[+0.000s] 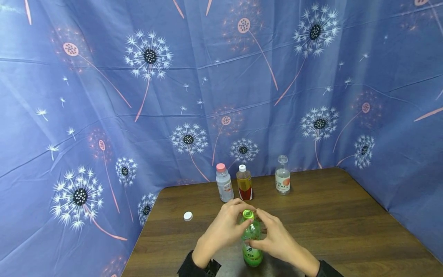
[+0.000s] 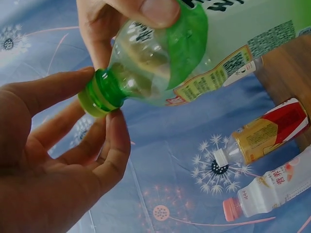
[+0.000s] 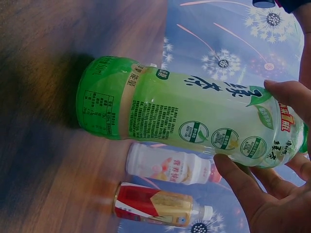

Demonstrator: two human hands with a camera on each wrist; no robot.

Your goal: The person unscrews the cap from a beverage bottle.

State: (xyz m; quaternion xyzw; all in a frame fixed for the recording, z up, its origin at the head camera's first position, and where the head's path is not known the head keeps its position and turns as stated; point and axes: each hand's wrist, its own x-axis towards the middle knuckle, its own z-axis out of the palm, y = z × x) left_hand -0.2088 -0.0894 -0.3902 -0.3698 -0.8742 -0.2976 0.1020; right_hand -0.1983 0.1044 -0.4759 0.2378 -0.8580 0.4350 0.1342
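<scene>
In front of me stands a green-labelled plastic tea bottle (image 1: 252, 257), roughly upright over the near part of the table. My left hand (image 1: 225, 222) pinches its bright green cap (image 2: 100, 94) between thumb and fingertips, and the cap sits on the bottle's neck. My right hand (image 1: 278, 239) grips the upper body of the bottle from the right side. In the right wrist view, thumb and fingers lie on opposite sides of the label (image 3: 194, 111).
Behind stand a pink-capped white bottle (image 1: 224, 186), a white-capped bottle with a red and gold label (image 1: 244, 184) and an uncapped clear bottle (image 1: 282, 181). A loose white cap (image 1: 188, 216) lies left on the wooden table (image 1: 332, 215). A blue dandelion-print curtain (image 1: 207, 92) hangs behind.
</scene>
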